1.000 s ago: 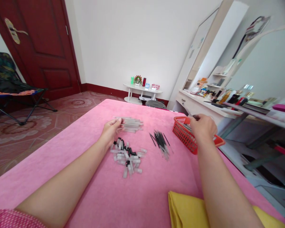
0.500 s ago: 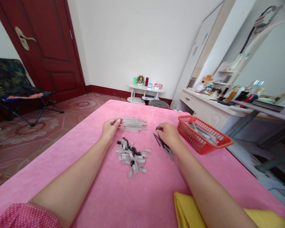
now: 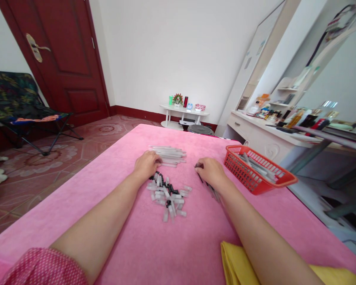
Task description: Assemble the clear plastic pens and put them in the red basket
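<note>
My left hand (image 3: 147, 164) is at the left end of a row of clear pen barrels (image 3: 170, 154), its fingers curled down by the far edge of the cap pile. What its fingertips hold, if anything, is hidden. Below it lies a loose heap of translucent pen caps (image 3: 166, 194) mixed with small black plugs (image 3: 168, 203). My right hand (image 3: 209, 170) is closed over thin dark pen refills (image 3: 213, 191) lying on the pink cloth, with their middles partly covered by the hand.
A red plastic basket (image 3: 256, 186) with more pen barrels (image 3: 256, 168) stands right of my right hand. Folded yellow cloth (image 3: 239, 261) lies under my right forearm. The pink-covered table (image 3: 154, 253) has a cluttered dresser (image 3: 255, 130) beyond its right edge.
My left hand has left the ends of the pen barrels and moved toward me and right, to the cap pile's edge. My right hand stays at the refills. The view has shifted slightly.
</note>
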The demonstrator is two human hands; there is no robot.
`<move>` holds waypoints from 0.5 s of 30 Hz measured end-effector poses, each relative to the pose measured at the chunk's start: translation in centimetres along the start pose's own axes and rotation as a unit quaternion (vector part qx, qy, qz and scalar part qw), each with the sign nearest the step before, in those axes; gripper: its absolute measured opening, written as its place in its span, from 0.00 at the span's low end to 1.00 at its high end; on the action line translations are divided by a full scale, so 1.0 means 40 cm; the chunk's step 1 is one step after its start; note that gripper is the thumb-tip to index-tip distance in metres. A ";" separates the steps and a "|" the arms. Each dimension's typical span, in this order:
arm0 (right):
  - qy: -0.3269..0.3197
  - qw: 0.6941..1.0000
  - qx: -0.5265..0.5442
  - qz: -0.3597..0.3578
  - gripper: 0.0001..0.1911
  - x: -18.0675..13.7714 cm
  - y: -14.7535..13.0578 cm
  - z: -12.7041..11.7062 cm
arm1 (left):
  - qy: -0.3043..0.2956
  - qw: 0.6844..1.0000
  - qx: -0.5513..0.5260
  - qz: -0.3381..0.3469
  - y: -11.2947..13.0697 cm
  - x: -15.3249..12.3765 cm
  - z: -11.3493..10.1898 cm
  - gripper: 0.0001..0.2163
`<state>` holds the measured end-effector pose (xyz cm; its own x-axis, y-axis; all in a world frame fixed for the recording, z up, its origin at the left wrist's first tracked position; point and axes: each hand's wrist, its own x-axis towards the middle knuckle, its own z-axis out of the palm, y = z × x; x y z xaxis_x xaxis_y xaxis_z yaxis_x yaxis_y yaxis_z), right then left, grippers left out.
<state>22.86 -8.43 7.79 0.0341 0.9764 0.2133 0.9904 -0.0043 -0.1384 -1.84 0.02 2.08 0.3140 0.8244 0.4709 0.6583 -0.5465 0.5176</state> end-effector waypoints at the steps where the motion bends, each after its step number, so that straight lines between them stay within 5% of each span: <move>1: -0.010 1.000 -0.016 0.009 0.08 -0.002 0.000 -0.007 | -0.003 1.000 -0.002 -0.001 0.001 -0.001 0.001 0.06; 8: -0.110 0.985 -0.123 0.053 0.12 -0.016 -0.018 -0.033 | 0.017 0.999 0.042 0.013 0.006 -0.004 0.000 0.08; 15: -0.124 0.985 -0.109 0.043 0.14 -0.018 -0.031 -0.016 | 0.012 0.992 0.081 0.098 0.016 -0.003 0.000 0.11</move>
<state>21.68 -9.25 8.43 0.1115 0.9931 -0.0362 0.9915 -0.1087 0.0711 -1.44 -0.44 2.35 0.4317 0.6991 0.5700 0.6874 -0.6641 0.2940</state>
